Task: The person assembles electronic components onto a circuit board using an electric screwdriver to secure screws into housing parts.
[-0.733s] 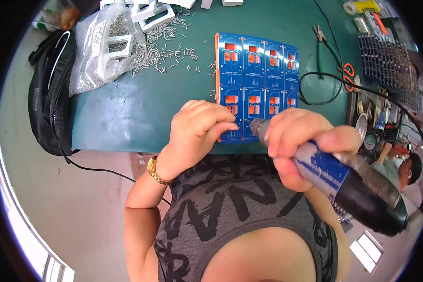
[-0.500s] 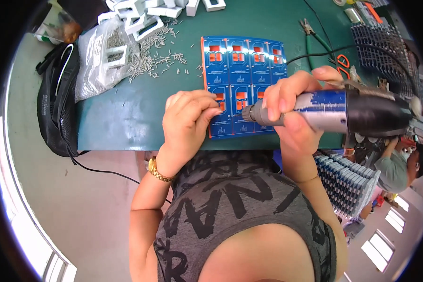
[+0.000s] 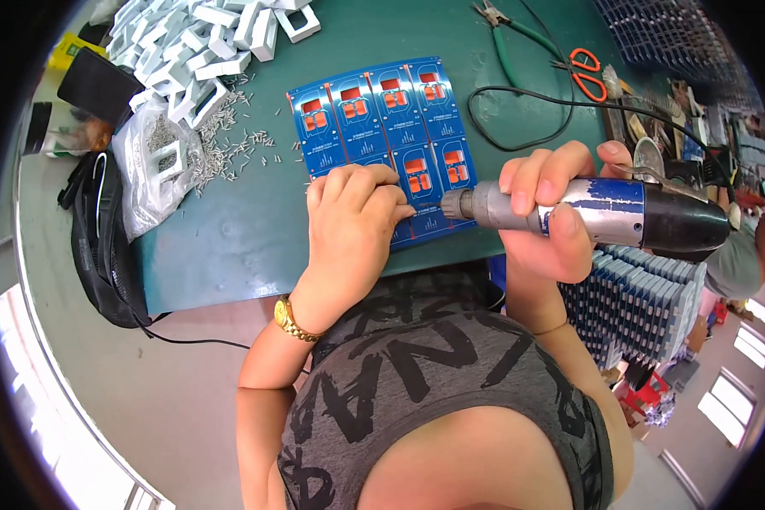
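A panel of blue circuit boards (image 3: pixel 408 127) with orange showing through its cutouts lies slightly turned on the green table in front of me. My left hand (image 3: pixel 353 229) rests over its near left part, thumb and fingertips pinched together close to the driver's bit. Whatever sits in that pinch is too small to name. My right hand (image 3: pixel 557 242) is wrapped round an electric screwdriver (image 3: pixel 603 200) with a worn blue-and-silver body and black rear end. The tool lies nearly level, its thin bit pointing left above the panel toward my left fingertips.
Left on the table are piled white plastic frames (image 3: pixel 221 64), scattered screws (image 3: pixel 246 140), a clear bag (image 3: pixel 140 212) and a black pouch (image 3: pixel 93 255). Green-handled pliers (image 3: pixel 503 55), orange scissors (image 3: pixel 588 76) and a black cable are beyond. Stacked boards (image 3: pixel 642 289) stand right, near another person (image 3: pixel 735 263).
The view has shifted, bringing more white frames into sight. The panel now appears turned and farther left. My left fingertips have moved right across the panel, still near the bit; my right hand keeps the screwdriver.
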{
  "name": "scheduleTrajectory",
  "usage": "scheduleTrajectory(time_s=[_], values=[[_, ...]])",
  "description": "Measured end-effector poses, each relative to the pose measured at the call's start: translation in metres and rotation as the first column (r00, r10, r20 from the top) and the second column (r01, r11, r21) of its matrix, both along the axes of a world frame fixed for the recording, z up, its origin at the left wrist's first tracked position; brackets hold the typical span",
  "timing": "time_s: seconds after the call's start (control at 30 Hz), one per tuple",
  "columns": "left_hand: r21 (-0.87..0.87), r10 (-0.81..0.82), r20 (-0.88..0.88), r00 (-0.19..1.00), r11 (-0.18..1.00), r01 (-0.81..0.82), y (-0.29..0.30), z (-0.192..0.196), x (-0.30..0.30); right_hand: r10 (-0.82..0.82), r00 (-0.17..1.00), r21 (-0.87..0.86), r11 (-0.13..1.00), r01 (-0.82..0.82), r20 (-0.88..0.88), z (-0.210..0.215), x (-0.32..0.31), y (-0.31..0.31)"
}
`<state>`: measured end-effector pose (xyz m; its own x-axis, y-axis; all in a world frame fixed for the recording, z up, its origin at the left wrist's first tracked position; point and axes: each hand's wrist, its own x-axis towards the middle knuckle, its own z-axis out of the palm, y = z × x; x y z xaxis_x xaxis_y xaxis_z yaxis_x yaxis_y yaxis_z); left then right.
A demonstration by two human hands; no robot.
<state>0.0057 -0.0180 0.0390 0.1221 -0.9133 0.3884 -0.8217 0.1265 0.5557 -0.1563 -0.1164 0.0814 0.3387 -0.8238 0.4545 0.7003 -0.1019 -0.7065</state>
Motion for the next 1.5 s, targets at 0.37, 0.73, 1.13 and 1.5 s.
scheduleTrajectory(time_s=[0.37, 0.73, 1.13, 1.5], values=[[-0.002, 0.033, 0.011, 0.999, 0.999, -0.033, -0.001, -0.003, 0.0, 0.021, 0.998, -0.038, 0.999, -0.023, -0.052, -0.002, -0.001, 0.003], [-0.012, -0.106, -0.045, 0.993, 0.994, 0.106, 0.002, -0.004, 0.016, 0.009, 0.997, -0.084, 0.996, -0.015, -0.072, -0.006, -0.004, 0.006], [0.0, -0.097, -0.041, 0.994, 0.995, 0.097, 0.001, -0.001, 0.016, 0.11, 0.985, -0.164, 0.978, -0.131, -0.129, -0.005, -0.003, 0.007], [0.108, 0.433, 0.216, 0.875, 0.88, -0.462, 0.003, 0.003, 0.097, 0.088, 0.927, -0.34, 0.914, -0.221, -0.365, 0.018, 0.021, 0.014]])
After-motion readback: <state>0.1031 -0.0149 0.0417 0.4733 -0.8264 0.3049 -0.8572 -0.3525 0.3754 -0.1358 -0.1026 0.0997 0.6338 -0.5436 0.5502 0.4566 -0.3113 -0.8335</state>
